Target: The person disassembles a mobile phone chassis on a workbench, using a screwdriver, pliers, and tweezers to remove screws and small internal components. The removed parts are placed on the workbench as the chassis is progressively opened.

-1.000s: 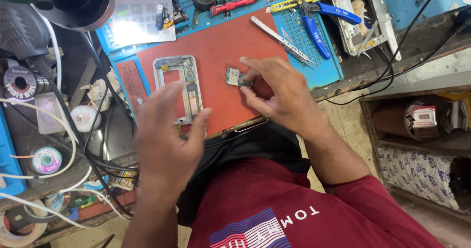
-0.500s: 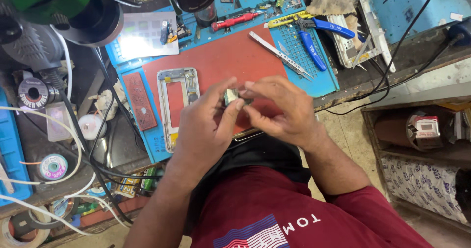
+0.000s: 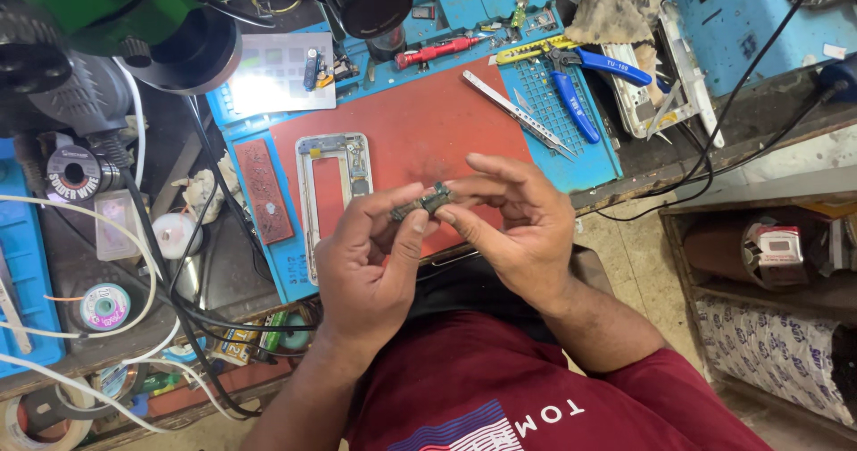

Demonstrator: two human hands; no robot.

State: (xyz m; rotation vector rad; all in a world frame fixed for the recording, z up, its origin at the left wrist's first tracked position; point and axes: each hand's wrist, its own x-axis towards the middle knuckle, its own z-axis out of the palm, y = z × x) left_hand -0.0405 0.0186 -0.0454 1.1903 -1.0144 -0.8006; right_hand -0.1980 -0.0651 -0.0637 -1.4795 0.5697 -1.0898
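Both hands meet over the near edge of the red work mat (image 3: 420,129). A small dark circuit board (image 3: 422,204) is pinched between the thumb and fingers of my left hand (image 3: 370,263) and the fingertips of my right hand (image 3: 518,223). The board is held edge-on, a little above the mat. A silver phone frame (image 3: 332,183) lies flat on the mat just left of my left hand, apart from it.
Tweezers (image 3: 518,114), blue-handled pliers (image 3: 580,85) and a red screwdriver (image 3: 437,52) lie at the back of the blue bench mat (image 3: 286,263). A microscope head (image 3: 370,0) hangs overhead. Solder wire spools (image 3: 76,174) and cables crowd the left. Shelves with a box (image 3: 777,246) stand right.
My right hand lifted the small board off the mat and my left hand came in from the left to grip it too. Both hands now hold it nearer my body.
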